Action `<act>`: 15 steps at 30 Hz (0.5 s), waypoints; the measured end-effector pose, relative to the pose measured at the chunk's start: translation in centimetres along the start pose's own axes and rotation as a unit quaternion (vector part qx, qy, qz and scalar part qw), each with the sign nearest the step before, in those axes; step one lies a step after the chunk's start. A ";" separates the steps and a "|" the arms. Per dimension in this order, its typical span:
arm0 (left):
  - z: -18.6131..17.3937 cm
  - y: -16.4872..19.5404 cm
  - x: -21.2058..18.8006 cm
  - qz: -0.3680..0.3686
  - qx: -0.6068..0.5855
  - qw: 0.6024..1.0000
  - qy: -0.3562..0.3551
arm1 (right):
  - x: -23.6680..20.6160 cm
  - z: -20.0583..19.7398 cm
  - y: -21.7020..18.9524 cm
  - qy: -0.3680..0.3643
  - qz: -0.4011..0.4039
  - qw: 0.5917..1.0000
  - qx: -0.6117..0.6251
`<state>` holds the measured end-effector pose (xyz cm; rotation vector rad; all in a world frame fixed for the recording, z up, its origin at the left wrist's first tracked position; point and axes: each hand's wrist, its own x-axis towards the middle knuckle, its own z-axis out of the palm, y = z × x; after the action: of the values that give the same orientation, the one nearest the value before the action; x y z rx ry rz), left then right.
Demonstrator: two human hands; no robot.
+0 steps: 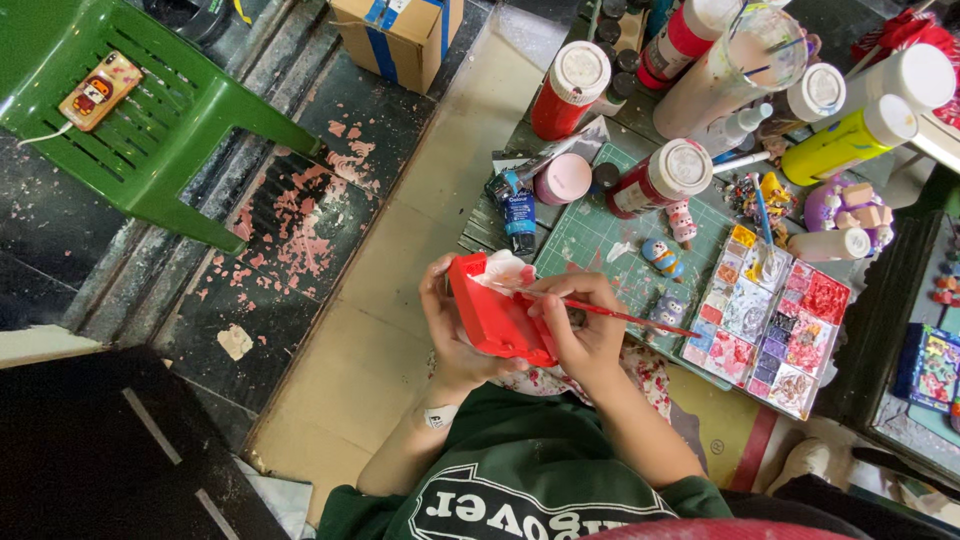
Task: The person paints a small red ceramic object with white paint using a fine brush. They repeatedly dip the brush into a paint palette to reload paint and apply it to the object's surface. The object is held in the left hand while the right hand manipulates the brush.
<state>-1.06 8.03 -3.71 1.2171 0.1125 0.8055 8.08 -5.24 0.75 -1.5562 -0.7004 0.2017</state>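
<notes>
Red piece: a boxy red object (497, 322) with a white unpainted part at its upper end, held in the air in front of the person's chest, just off the near left edge of the green cutting mat (600, 245); it touches neither the mat nor the table.
Left hand: left hand (447, 335) wraps the piece from its left side and from behind, fingers closed on it, thumb along the edge.
Right hand: right hand (585, 330) pinches a thin red-handled paintbrush (610, 313); the bristle end lies at the white part of the piece, and the handle points right, toward the paint palette (768, 325).
Stiffness: judged rigid and hollow, likely plaster or moulded plastic; it shows no flex under the grip.
Weight: judged light, since one hand carries it without support.
Surface: glossy red, possibly wet paint, so probably slippery and easy to smear.
Fragility: corners and the white part look liable to chip if dropped onto the tiled floor (400, 300) below.
Where to hold: by the back and the long edges, as the left hand does; keep fingertips off the face under the brush.
Nearby on the mat: small painted figurines (665, 258), a pink jar (563, 178), and tall paint bottles (660, 178) at the far edge.
</notes>
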 end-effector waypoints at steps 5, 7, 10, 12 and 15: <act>-0.2 -0.2 -0.1 0.003 0.004 1.000 0.000 | 0.3 -0.1 -0.4 0.008 -0.049 0.999 -0.024; -0.2 -0.5 -0.1 0.017 0.008 1.000 0.001 | 0.2 -0.2 -0.6 0.009 -0.048 0.998 -0.036; -0.1 -0.7 -0.1 0.026 0.014 1.000 0.001 | -0.1 -0.2 -0.6 0.020 -0.047 0.998 -0.024; -0.2 -0.7 -0.2 0.025 0.014 1.000 -0.002 | -0.3 -0.1 -0.5 0.027 -0.075 0.997 -0.006; -0.2 -0.5 -0.4 0.022 0.013 1.000 -0.012 | -0.6 0.0 -0.4 0.026 -0.058 0.998 0.014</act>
<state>-1.15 7.88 -4.31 1.2569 0.0771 0.8291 7.53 -5.58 0.99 -1.4843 -0.7413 0.0854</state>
